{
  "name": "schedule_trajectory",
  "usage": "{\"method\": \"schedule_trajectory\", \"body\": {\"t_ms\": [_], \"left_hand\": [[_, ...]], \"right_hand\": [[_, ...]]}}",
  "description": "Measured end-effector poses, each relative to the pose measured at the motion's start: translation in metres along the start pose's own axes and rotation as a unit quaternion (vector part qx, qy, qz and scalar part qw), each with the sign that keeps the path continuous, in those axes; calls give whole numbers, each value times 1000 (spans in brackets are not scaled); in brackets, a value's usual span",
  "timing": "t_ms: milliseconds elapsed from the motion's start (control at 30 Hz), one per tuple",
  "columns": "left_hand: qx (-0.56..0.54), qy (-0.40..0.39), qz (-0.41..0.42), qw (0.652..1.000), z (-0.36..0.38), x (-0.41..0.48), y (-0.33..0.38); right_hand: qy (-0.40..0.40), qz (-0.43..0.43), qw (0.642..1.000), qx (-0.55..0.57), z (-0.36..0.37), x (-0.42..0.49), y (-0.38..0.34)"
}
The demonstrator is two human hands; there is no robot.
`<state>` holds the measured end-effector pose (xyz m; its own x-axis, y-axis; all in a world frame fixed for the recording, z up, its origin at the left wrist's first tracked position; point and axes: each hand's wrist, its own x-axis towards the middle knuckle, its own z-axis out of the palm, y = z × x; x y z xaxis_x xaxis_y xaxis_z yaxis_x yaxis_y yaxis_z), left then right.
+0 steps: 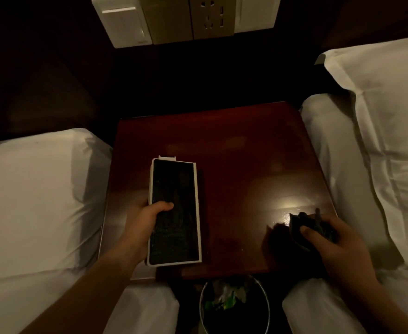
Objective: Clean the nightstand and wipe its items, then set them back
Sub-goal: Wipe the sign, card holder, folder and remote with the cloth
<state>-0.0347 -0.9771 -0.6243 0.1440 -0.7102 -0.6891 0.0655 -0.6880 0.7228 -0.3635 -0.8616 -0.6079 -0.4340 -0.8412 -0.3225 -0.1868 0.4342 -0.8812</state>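
Head cam view, pretty dim room. The left hand is curled around a flat rectangular black panel with a white plastic frame, thumb pressed across its dark, finely textured face and the other fingers hidden under its left edge. The panel sits over the front left part of the glossy dark reddish-brown wooden nightstand; can't tell if it's resting on the top or lifted just above it.

The right hand is closed on a crumpled dark grey cloth, bunched up between thumb and fingers, at the nightstand's front right corner. The cloth looks soft and wrinkly, and a shiny glare spot on the wood sits just beside it.

The rest of the tabletop looks bare and smooth. White bedding flanks the nightstand on both sides, with a puffy white pillow on the right. A cream wall switch and socket panel is up on the dark wall. A round metal-rimmed trash bin with green and white scraps sits below the front edge.
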Motion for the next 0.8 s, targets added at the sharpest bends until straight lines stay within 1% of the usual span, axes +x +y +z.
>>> {"method": "schedule_trajectory", "body": {"t_ms": [133,267,300,367,400,500,633,700,800], "left_hand": [[23,43,70,996,1,12,-3],[112,99,152,977,1,14,-11],[155,119,182,964,0,12,-13],[262,154,244,921,-1,9,-15],[283,156,259,910,-2,8,-15],[279,138,233,921,3,3,-13],[255,154,199,934,5,-5,-16],[240,165,200,936,1,-12,-19],[243,163,223,930,-5,-27,-30]], "right_hand": [[49,7,999,-12,-7,3,5],[109,-17,991,-81,-12,5,7],[120,-23,986,-110,-13,6,7],[129,-33,975,-175,-15,8,9],[126,-37,969,-208,-17,9,10],[88,-53,954,-283,-16,12,12],[4,-62,920,-387,-14,12,16],[3,-85,908,-410,-16,9,16],[31,-126,907,-400,-19,0,13]]}}
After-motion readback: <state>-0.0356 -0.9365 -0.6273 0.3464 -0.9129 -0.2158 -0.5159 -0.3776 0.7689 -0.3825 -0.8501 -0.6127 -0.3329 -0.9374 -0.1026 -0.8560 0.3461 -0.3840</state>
